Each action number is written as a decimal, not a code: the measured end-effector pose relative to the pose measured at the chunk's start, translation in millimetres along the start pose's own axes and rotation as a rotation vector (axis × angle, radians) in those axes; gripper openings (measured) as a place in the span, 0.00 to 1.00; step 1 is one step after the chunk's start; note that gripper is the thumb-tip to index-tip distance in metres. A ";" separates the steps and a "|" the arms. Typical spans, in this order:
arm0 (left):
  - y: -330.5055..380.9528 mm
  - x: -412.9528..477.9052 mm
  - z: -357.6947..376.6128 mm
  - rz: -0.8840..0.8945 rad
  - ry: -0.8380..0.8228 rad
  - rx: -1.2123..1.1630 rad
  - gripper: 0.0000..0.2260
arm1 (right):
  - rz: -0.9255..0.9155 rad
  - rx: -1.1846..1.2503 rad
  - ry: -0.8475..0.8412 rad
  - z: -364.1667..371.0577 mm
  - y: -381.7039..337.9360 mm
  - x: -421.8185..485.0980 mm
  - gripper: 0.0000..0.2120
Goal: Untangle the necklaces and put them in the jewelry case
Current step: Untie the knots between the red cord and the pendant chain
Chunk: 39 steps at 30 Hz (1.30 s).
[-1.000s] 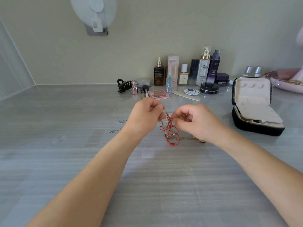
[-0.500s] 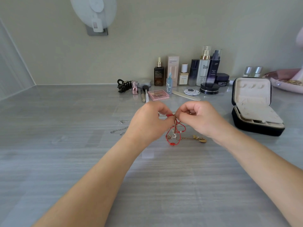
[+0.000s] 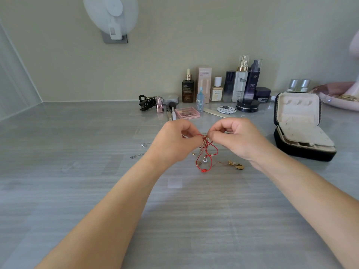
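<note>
While left hand (image 3: 174, 144) and right hand (image 3: 239, 140) pinch the necklaces (image 3: 205, 154) close together at the top, I see the tangle hang between them, trailing onto the desk (image 3: 97, 191). I judge it light, limp and snag-prone: grip the red cord (image 3: 215, 150), not the fine chains. Case (image 3: 303, 154) open, beyond the right hand.

Two hands: left hand (image 3: 174, 142) and right hand (image 3: 237, 140). One tangle (image 3: 206, 152) of necklaces, its strands too knotted to count. One open case (image 3: 297, 111). Two silver chain bits (image 3: 137, 156) on the bench (image 3: 77, 191). Five bottles (image 3: 240, 82) and one box (image 3: 205, 84) in the back row. Two jars (image 3: 248, 105), two silver-capped vials (image 3: 293, 85), one hair claw (image 3: 146, 102), one palette (image 3: 187, 113) and one pink tray (image 3: 336, 103).
</note>
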<state>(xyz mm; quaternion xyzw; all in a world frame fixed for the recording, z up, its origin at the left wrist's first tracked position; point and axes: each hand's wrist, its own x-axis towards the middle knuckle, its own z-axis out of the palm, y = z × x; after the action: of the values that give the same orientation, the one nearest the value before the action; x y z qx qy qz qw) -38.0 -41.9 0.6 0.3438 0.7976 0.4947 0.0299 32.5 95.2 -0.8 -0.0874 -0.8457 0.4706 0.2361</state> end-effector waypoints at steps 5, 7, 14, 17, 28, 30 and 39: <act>-0.7 1.7 -6.7 -0.082 -0.014 -0.032 0.08 | 0.096 0.084 0.056 -12.8 1.4 2.6 0.09; 0.1 1.9 -6.9 -0.121 -0.010 -0.070 0.07 | 0.113 0.112 0.042 -15.1 -0.2 1.4 0.09; 0.6 2.3 -5.3 -0.242 -0.034 -0.295 0.06 | 0.108 0.093 -0.024 -9.3 -1.2 -1.3 0.10; -2.1 4.3 -4.9 -0.273 -0.034 -0.346 0.06 | 0.123 0.110 -0.035 -9.6 -1.9 -1.2 0.10; -1.9 4.6 -6.2 -0.296 -0.061 -0.547 0.08 | 0.132 0.123 -0.092 -11.6 -2.3 -2.3 0.07; -2.7 5.1 -7.0 -0.297 -0.063 -0.554 0.08 | 0.127 0.084 -0.116 -11.0 -2.0 -3.0 0.05; -2.1 2.0 -5.7 -0.258 -0.122 -0.442 0.05 | 0.050 0.075 -0.142 -9.4 -3.1 -5.1 0.05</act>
<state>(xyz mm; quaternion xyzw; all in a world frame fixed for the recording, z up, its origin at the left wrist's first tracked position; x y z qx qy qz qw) -42.9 -45.7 2.5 0.2536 0.7040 0.6275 0.2151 41.8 98.7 4.3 -0.0661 -0.8396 0.5126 0.1669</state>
